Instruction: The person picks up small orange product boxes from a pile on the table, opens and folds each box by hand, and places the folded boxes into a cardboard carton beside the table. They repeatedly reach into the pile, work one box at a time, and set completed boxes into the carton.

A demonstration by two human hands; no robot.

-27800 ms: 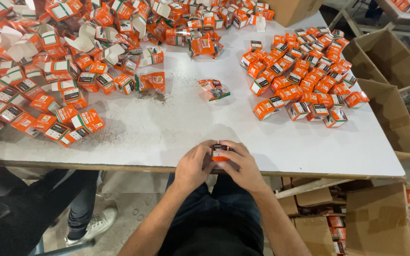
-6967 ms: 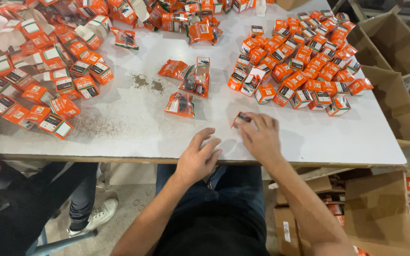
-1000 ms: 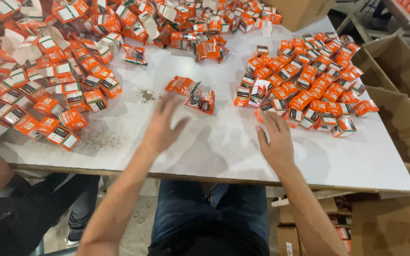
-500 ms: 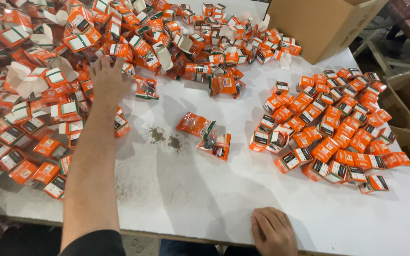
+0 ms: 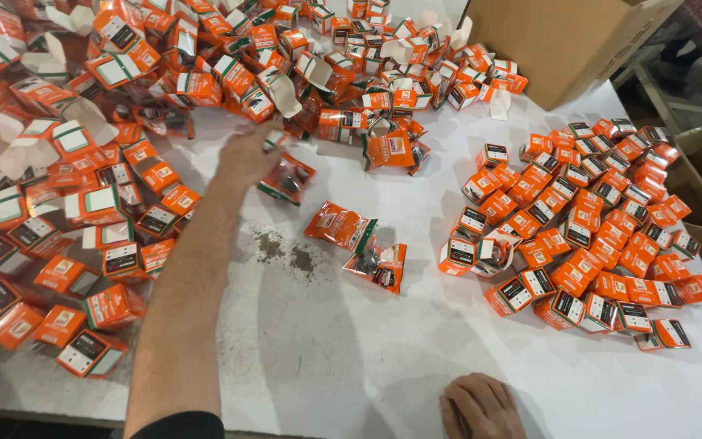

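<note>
Left hand (image 5: pixel 247 156) clamped on orange packet (image 5: pixel 286 177) at heap's edge — right hand (image 5: pixel 481 404) flat, fingers apart, bare white table (image 5: pixel 351 358) between

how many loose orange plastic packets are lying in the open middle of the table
3. One packet lies at the left hand; a second packet lies mid-table; a third packet touches it at lower right. More may be hidden among the box pile.

left arm stretched far forward, left hand (image 5: pixel 247 156) palm down with fingers curled loosely. right hand (image 5: pixel 481 405) drawn back near the body, lying flat, fingers together.
</note>
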